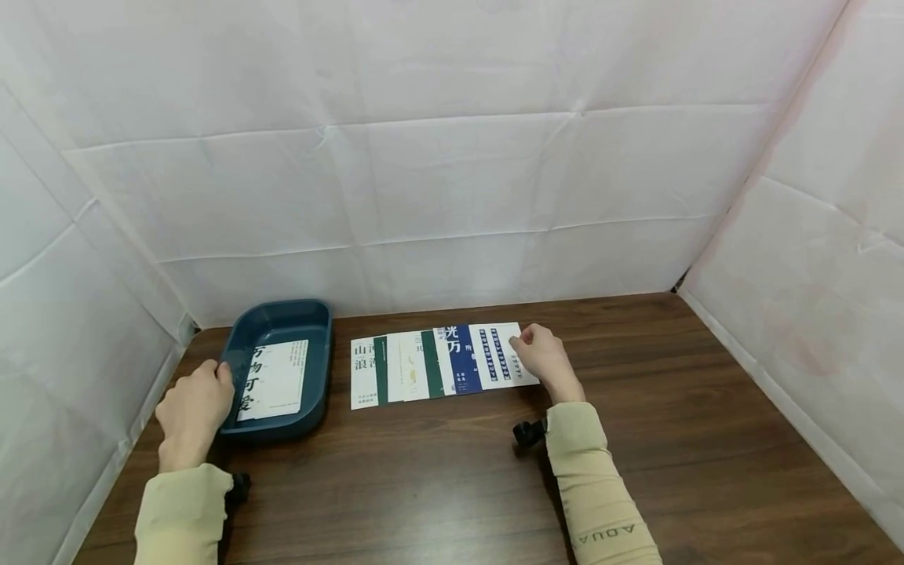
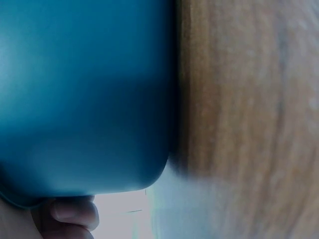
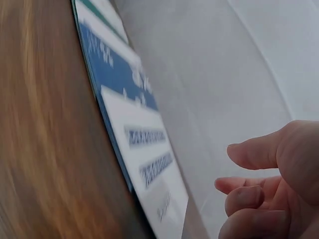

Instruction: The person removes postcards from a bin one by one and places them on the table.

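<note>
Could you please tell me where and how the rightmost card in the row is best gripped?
Probably pinch the rightmost card by its free right edge, with the right hand coming from the right: it lies flat, its left side overlapping the neighbouring card.

The brown wood-grain bench (image 1: 424,486) carries a blue tray (image 1: 286,318) at its left and, just beside it, a row of overlapping cards (image 1: 445,365).
</note>
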The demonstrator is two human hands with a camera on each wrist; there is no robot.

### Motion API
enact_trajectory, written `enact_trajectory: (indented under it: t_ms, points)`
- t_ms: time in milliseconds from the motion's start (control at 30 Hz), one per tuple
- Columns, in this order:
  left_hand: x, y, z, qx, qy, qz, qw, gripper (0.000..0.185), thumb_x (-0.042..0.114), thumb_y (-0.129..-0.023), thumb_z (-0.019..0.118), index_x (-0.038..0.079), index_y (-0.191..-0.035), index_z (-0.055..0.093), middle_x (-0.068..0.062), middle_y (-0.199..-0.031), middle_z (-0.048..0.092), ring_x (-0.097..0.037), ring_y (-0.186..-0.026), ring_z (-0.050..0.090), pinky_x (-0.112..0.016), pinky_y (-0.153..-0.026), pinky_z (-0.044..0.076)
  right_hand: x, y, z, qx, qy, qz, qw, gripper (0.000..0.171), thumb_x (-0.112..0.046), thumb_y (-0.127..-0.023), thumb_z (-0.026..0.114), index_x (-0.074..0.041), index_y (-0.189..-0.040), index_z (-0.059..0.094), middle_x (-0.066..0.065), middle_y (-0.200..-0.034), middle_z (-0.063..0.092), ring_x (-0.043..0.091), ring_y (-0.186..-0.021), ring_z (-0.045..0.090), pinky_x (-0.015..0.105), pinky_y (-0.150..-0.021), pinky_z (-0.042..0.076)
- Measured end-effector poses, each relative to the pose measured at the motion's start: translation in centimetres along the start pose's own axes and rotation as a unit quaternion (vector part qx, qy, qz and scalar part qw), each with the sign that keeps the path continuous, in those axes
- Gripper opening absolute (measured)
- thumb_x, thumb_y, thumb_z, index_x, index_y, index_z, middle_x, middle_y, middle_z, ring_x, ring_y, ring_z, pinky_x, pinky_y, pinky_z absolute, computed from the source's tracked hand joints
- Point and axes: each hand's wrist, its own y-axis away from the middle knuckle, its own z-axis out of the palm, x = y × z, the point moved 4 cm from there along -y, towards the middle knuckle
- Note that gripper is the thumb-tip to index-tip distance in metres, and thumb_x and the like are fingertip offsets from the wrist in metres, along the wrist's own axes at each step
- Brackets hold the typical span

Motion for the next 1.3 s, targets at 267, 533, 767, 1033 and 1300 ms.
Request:
enact_trajectory:
  t_ms: [267, 533, 767, 1033, 1300]
  points:
    - [0.1, 0.0, 0.1, 0.003, 0.0, 0.0, 1.0, 0.049, 0.029, -0.106, 0.031, -0.009, -0.13, 0.049, -0.04, -0.117, 0.053, -0.058, -0.087, 0.055, -0.065, -0.067, 0.042, -5.2, 2.8, 3.1, 0.013, -0.019, -0.054, 0.998, 0.022, -0.028, -0.095, 0.059, -0.007, -0.101, 0.061, 0.007, -0.078, 0.06, 0.022, -0.069, 0.055, 0.035, -0.064, 0.043]
    - [0.7, -0.2, 0.6, -0.002, -0.001, -0.003, 1.0, 0.049, 0.03, -0.106, 0.03, -0.008, -0.131, 0.048, -0.04, -0.114, 0.054, -0.057, -0.086, 0.056, -0.065, -0.067, 0.042, -11.6, 5.7, 8.5, -0.032, -0.105, -0.116, 0.987, 0.016, -0.023, -0.095, 0.061, -0.008, -0.102, 0.062, 0.003, -0.071, 0.055, 0.016, -0.057, 0.05, 0.032, -0.053, 0.041]
    - [1.9, -0.2, 1.6, -0.006, 0.007, 0.013, 0.9999, 0.049, 0.03, -0.106, 0.031, -0.009, -0.131, 0.049, -0.039, -0.116, 0.055, -0.056, -0.085, 0.057, -0.065, -0.068, 0.043, -15.9, 7.7, 11.7, 0.026, -0.134, -0.195, 0.971, 0.012, -0.016, -0.092, 0.066, -0.006, -0.098, 0.065, -0.004, -0.07, 0.053, 0.009, -0.061, 0.049, 0.025, -0.058, 0.042]
    - [1.7, -0.4, 1.4, -0.007, 0.008, 0.01, 0.9999, 0.049, 0.031, -0.106, 0.031, -0.008, -0.13, 0.049, -0.04, -0.116, 0.054, -0.057, -0.088, 0.056, -0.065, -0.068, 0.042, -22.3, 10.1, 15.8, -0.017, -0.1, -0.285, 0.953, 0.026, -0.028, -0.096, 0.064, -0.008, -0.112, 0.064, 0.001, -0.098, 0.059, 0.008, -0.083, 0.052, 0.018, -0.072, 0.043]
    - [1.9, -0.3, 1.4, -0.001, 0.012, 0.02, 0.9997, 0.047, 0.029, -0.105, 0.032, -0.008, -0.126, 0.052, -0.041, -0.11, 0.056, -0.057, -0.083, 0.057, -0.064, -0.062, 0.043, -25.2, 10.4, 20.7, -0.06, 0.098, -0.216, 0.97, 0.059, -0.05, -0.089, 0.068, -0.011, -0.132, 0.054, 0.006, -0.124, 0.055, 0.016, -0.11, 0.056, 0.024, -0.086, 0.048]
